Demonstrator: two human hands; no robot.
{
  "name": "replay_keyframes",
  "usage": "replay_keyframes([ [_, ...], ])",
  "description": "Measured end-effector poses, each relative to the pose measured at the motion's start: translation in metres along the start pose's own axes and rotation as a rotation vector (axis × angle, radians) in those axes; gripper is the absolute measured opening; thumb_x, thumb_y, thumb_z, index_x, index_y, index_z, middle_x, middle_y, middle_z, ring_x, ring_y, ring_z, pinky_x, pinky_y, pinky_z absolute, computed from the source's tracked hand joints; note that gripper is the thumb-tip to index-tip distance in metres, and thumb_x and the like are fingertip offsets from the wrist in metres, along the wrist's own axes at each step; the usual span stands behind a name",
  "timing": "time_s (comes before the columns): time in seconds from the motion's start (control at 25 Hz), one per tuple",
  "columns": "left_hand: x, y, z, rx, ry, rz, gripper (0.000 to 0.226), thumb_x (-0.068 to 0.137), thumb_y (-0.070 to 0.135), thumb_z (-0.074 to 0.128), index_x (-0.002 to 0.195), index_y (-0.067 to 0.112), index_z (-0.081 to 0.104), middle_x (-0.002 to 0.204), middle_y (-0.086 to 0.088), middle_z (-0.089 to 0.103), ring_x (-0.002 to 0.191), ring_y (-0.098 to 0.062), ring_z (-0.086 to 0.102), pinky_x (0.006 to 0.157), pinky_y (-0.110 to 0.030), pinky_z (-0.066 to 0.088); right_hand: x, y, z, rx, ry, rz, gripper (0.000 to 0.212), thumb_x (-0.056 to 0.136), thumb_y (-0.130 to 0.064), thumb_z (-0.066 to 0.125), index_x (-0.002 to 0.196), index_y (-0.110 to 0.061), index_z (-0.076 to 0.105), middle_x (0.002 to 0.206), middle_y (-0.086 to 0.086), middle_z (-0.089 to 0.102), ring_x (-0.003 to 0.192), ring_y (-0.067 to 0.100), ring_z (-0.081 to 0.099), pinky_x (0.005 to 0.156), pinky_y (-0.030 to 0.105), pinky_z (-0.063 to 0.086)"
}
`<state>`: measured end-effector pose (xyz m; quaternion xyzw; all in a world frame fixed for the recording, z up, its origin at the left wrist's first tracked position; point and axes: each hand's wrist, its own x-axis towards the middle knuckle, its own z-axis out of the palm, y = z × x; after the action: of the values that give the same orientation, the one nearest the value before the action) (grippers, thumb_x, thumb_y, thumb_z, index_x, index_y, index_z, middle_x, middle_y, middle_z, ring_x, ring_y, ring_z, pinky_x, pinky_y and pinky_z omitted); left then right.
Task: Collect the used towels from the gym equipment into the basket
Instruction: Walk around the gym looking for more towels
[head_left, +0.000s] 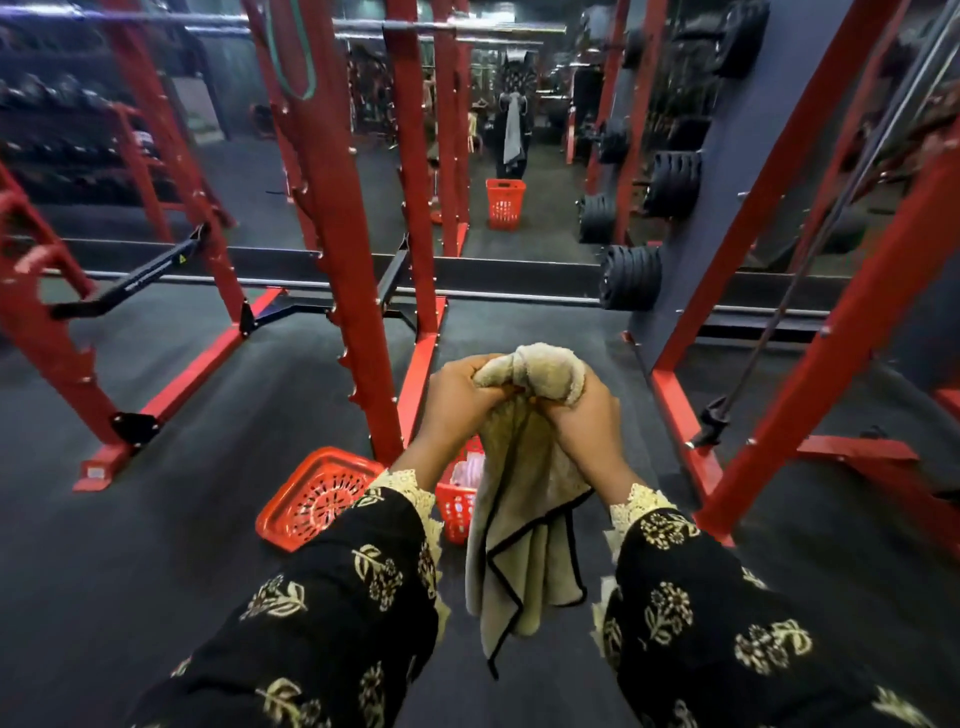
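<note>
A beige towel (524, 530) with black edging hangs from both my hands at the middle of the view, its top bunched above my fingers. My left hand (457, 400) grips the bunched top from the left. My right hand (582, 421) grips it from the right. Directly below on the dark floor stands a red plastic basket (458, 512), mostly hidden behind my left forearm and the towel, with a pale pink cloth (467, 474) showing inside. Its red perforated lid (317, 498) lies flat on the floor just left of it.
Red squat rack posts (358, 291) rise just beyond the basket, with floor beams (192, 374) spreading left. A red slanted frame (810, 332) and cable (779, 312) stand at right. Black weight plates (631, 278) hang ahead beside a wall mirror (519, 218).
</note>
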<state>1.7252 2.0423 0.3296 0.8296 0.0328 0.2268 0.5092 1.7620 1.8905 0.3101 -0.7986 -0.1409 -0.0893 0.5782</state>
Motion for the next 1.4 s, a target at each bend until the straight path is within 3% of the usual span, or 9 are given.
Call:
replay_keyframes([
  [0.08,0.062,-0.013,0.005,-0.027,-0.018,-0.025,0.032,0.071,0.005,0.076,0.099,0.021,0.076,0.085,0.011,0.070,0.078,0.003,0.063,0.070,-0.011,0.049,0.060,0.008,0.017,0.000,0.020,0.008,0.048,0.072,-0.010,0.072,0.118,-0.024,0.066,0.113,-0.006,0.072,0.108,0.009,0.065,0.099,0.030,0.049],
  [0.24,0.161,-0.037,0.015,-0.077,0.004,-0.049,0.033,0.071,-0.001,0.073,0.099,0.017,0.076,0.089,0.005,0.074,0.085,-0.006,0.067,0.081,-0.030,0.056,0.158,0.025,0.047,-0.042,0.118,0.032,0.049,0.071,-0.009,0.075,0.117,-0.020,0.066,0.107,-0.002,0.072,0.096,0.006,0.061,0.080,0.009,0.040],
  [0.36,0.225,-0.065,0.027,-0.104,0.005,-0.085,0.035,0.071,-0.002,0.073,0.101,0.016,0.075,0.094,-0.001,0.075,0.093,-0.017,0.071,0.086,-0.040,0.057,0.221,0.045,0.071,-0.053,0.118,0.035,0.048,0.071,-0.006,0.071,0.115,-0.023,0.065,0.099,-0.007,0.070,0.092,0.009,0.061,0.076,0.008,0.038],
  [0.6,0.327,-0.136,0.058,-0.113,0.010,-0.196,0.037,0.070,0.000,0.076,0.097,0.024,0.075,0.094,0.000,0.076,0.095,-0.017,0.071,0.089,-0.043,0.056,0.330,0.105,0.117,-0.068,0.026,0.108,0.050,0.069,-0.003,0.071,0.113,-0.026,0.064,0.091,-0.014,0.064,0.088,0.004,0.057,0.072,0.006,0.036],
  [0.8,0.377,-0.198,0.077,-0.102,-0.018,-0.312,0.035,0.064,0.009,0.081,0.085,0.037,0.075,0.088,0.007,0.076,0.087,-0.009,0.069,0.085,-0.035,0.057,0.381,0.158,0.152,-0.018,-0.054,0.131,0.052,0.065,0.004,0.072,0.109,-0.023,0.066,0.090,-0.018,0.065,0.079,-0.025,0.053,0.070,-0.008,0.033],
  [0.96,0.394,-0.243,0.094,0.041,-0.126,-0.373,0.033,0.068,0.012,0.081,0.095,0.029,0.073,0.091,0.007,0.074,0.089,-0.009,0.067,0.083,-0.028,0.053,0.394,0.201,0.170,-0.033,-0.175,0.259,0.052,0.067,0.002,0.074,0.100,-0.035,0.059,0.090,-0.025,0.064,0.080,-0.015,0.060,0.075,0.001,0.042],
  [1.16,0.390,-0.315,0.120,0.255,-0.509,-0.477,0.044,0.072,0.013,0.081,0.114,0.010,0.067,0.107,-0.004,0.070,0.100,-0.013,0.062,0.073,-0.013,0.041,0.387,0.279,0.195,-0.222,-0.361,0.401,0.046,0.067,-0.001,0.079,0.106,-0.018,0.062,0.088,-0.014,0.064,0.077,-0.014,0.059,0.065,-0.003,0.036],
  [1.28,0.377,-0.353,0.134,0.386,-0.672,-0.528,0.048,0.078,0.017,0.077,0.122,0.007,0.063,0.123,-0.008,0.065,0.114,-0.019,0.059,0.086,-0.017,0.039,0.378,0.315,0.209,-0.344,-0.448,0.520,0.045,0.071,-0.004,0.077,0.113,-0.011,0.063,0.110,0.006,0.068,0.102,0.018,0.062,0.086,0.020,0.044],
  [1.4,0.373,-0.379,0.141,0.440,-0.678,-0.556,0.044,0.083,0.021,0.073,0.123,0.008,0.063,0.128,-0.010,0.064,0.119,-0.022,0.058,0.089,-0.020,0.036,0.372,0.338,0.219,-0.378,-0.397,0.589,0.037,0.077,-0.009,0.073,0.113,-0.011,0.064,0.113,0.008,0.069,0.106,0.024,0.063,0.088,0.024,0.042],
])
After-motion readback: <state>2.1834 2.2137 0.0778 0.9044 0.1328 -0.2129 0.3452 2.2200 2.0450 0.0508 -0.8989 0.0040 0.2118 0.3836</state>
